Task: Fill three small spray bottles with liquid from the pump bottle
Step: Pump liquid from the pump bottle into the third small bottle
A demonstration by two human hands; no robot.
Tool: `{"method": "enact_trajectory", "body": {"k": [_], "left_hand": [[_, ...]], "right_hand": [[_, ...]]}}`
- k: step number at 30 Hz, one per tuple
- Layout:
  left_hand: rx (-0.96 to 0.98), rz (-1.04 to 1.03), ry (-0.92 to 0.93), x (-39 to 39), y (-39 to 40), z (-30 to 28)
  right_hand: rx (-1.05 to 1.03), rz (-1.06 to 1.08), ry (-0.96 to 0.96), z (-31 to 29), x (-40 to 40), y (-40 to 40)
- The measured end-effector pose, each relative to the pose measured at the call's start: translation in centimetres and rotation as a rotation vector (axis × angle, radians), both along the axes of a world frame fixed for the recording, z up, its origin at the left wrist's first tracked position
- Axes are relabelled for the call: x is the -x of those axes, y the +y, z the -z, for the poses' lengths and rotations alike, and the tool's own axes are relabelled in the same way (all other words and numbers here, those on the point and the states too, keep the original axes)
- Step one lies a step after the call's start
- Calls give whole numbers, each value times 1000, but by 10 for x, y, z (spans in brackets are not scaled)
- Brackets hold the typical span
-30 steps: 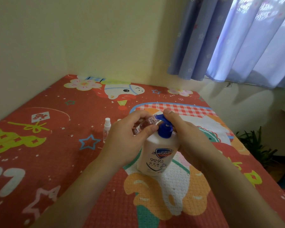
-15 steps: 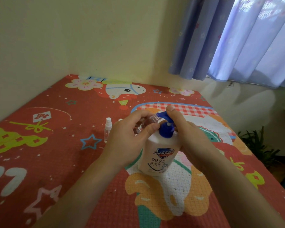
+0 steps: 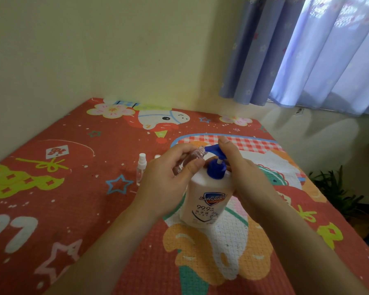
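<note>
A white pump bottle [image 3: 207,201] with a blue pump head [image 3: 214,151] stands upright on the red patterned mat [image 3: 73,199]. My left hand [image 3: 168,179] holds a small clear spray bottle [image 3: 192,157], tilted, with its open mouth at the pump's nozzle. My right hand [image 3: 241,173] rests on the pump head, with a finger on top of it. A second small spray bottle [image 3: 141,170] with a white cap stands upright on the mat, left of my left hand. Behind my left hand a small white piece [image 3: 157,156] shows; what it is cannot be told.
The mat fills a corner between two pale yellow walls [image 3: 94,50]. Blue curtains [image 3: 307,50] hang at the back right. A green plant [image 3: 337,192] sits beyond the mat's right edge, lower down.
The pump head has risen, so its white stem now shows above the blue collar. Both hands stay in place on the small bottle and the pump.
</note>
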State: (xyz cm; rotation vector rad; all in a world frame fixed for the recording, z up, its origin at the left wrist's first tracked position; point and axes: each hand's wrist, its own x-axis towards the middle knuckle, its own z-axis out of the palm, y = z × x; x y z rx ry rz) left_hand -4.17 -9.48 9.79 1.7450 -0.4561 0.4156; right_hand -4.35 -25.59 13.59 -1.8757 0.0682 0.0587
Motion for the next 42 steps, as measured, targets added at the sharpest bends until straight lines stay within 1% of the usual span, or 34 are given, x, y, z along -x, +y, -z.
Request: {"method": "enact_trajectory", "body": {"k": [3,7,14,19,25,33,35,39,42], "left_hand": [[13,-15,24,-2,1,4],[91,-10,56,-3,3,9],[92,-25,62,0,4,8],[94,-50,75,4,9,10],[110,-147,64,9,21,13],[170,-174,112,13,44,19],[162,-180,119,12,50,20],[129,-218,112,14,60,21],[117,-233,98,16,66,24]], "right_hand": [[-12,-3,2,0,0,0],[-2,8,1,0,0,-1],[27,18,-14,-2,1,0],[52,44,-59,-3,3,4],[77,93,-274,-5,4,9],[393,147,-564,-5,9,18],[495,164,-684,-3,10,22],[669,179,-1014,3,10,33],[745,138,-1163,8,9,41]]}}
